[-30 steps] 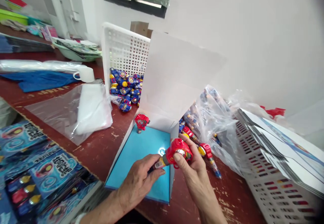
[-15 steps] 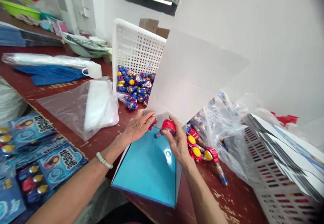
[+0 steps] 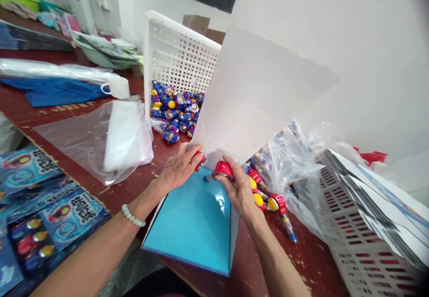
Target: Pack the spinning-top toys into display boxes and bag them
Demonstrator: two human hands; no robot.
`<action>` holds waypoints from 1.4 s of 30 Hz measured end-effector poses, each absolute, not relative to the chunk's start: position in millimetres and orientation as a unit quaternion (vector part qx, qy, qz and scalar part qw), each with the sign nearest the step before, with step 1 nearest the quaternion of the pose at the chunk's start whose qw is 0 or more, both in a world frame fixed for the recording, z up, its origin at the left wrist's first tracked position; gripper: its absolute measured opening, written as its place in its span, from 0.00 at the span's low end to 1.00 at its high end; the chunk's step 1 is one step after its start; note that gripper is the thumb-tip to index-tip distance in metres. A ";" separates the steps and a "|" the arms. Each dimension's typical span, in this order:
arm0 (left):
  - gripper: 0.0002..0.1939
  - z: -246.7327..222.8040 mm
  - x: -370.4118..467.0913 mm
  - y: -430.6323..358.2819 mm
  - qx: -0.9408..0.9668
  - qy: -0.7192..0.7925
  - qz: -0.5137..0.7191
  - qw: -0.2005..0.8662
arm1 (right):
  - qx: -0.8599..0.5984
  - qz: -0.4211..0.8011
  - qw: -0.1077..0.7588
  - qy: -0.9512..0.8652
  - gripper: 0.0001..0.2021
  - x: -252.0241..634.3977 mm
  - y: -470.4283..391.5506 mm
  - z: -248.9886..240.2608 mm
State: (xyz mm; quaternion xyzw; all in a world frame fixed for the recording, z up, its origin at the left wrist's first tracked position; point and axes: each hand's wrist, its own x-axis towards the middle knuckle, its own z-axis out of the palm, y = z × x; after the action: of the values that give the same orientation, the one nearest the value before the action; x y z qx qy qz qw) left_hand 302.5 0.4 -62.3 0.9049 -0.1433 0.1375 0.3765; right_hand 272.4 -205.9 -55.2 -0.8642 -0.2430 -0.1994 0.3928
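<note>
My left hand (image 3: 177, 168) is closed on a small red toy (image 3: 200, 160) at the far left corner of a bright blue box surface (image 3: 189, 225); the fingers cover much of it. Between the thumb and fingers of my right hand (image 3: 240, 188) is a red toy (image 3: 223, 169) with a clear, blue-tipped tube pointing left, held over the far part of the blue surface. A large white sheet or flap (image 3: 234, 104) rises just behind both hands. To the right of the box lie several red toys (image 3: 276, 203) with yellow discs and tubes.
Blue and yellow toys (image 3: 179, 109) fill the mouth of a white basket (image 3: 181, 51). Clear bags (image 3: 288, 158) and a crate (image 3: 362, 252) holding printed cards flank the right. Left are plastic sleeves (image 3: 122, 136), a white mug (image 3: 118, 87) and blue printed packs (image 3: 72, 214).
The view has shifted slightly, so the surroundings sit a little lower left or higher. Both hands keep their red toys in nearly the same place over the box.
</note>
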 end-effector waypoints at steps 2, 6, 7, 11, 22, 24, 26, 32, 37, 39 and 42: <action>0.22 -65.2 304.1 1.3 0.902 -0.159 0.146 0.373 | -0.863 -0.171 0.405 -0.251 0.26 281.3 -201.7 -56.5; 0.24 -70.6 307.5 3.8 0.900 -0.168 0.168 0.366 | -0.868 -0.131 0.379 -0.293 0.28 294.4 -185.2 -61.3; 0.24 -71.3 308.1 4.4 0.901 -0.163 0.166 0.365 | -0.879 -0.144 0.355 -0.283 0.29 293.3 -184.0 -60.1; 0.24 -71.2 308.3 4.4 0.914 -0.156 0.155 0.341 | -0.900 -0.253 0.278 -0.220 0.28 270.4 -216.0 -46.3; 0.21 -49.9 262.4 -17.3 0.870 -0.210 0.397 0.203 | -0.942 -0.236 0.180 0.159 0.24 230.9 -377.4 -99.8; 0.22 -48.8 245.2 -25.1 0.849 -0.263 0.388 0.242 | -0.933 -0.261 0.195 0.154 0.26 229.3 -376.4 -99.1; 0.22 -51.9 229.0 -36.3 0.832 -0.296 0.338 0.325 | -0.919 -0.294 0.214 0.154 0.29 224.2 -373.1 -91.3; 0.21 -67.8 190.0 -81.2 0.735 -0.273 -0.016 0.620 | -0.817 -0.373 0.402 0.177 0.32 180.3 -323.2 -46.6; 0.20 -58.5 171.0 -105.8 0.544 -0.194 -0.249 0.778 | -0.662 -0.300 0.682 0.083 0.24 157.9 -256.4 -28.7; 0.17 -55.6 170.2 -104.5 0.479 -0.147 -0.271 0.822 | -0.649 -0.244 0.719 0.043 0.25 157.5 -247.3 -28.9; 0.17 -56.0 175.2 -90.5 0.407 -0.110 -0.348 0.837 | -0.654 -0.138 0.742 -0.054 0.37 158.6 -250.9 -27.7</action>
State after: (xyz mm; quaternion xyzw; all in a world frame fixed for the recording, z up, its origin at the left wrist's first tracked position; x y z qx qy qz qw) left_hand 175.2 -90.5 -56.0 0.4069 -0.1098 -0.3479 0.8375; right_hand 158.6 -250.9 -27.7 -0.6539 -0.0539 -0.1383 0.7419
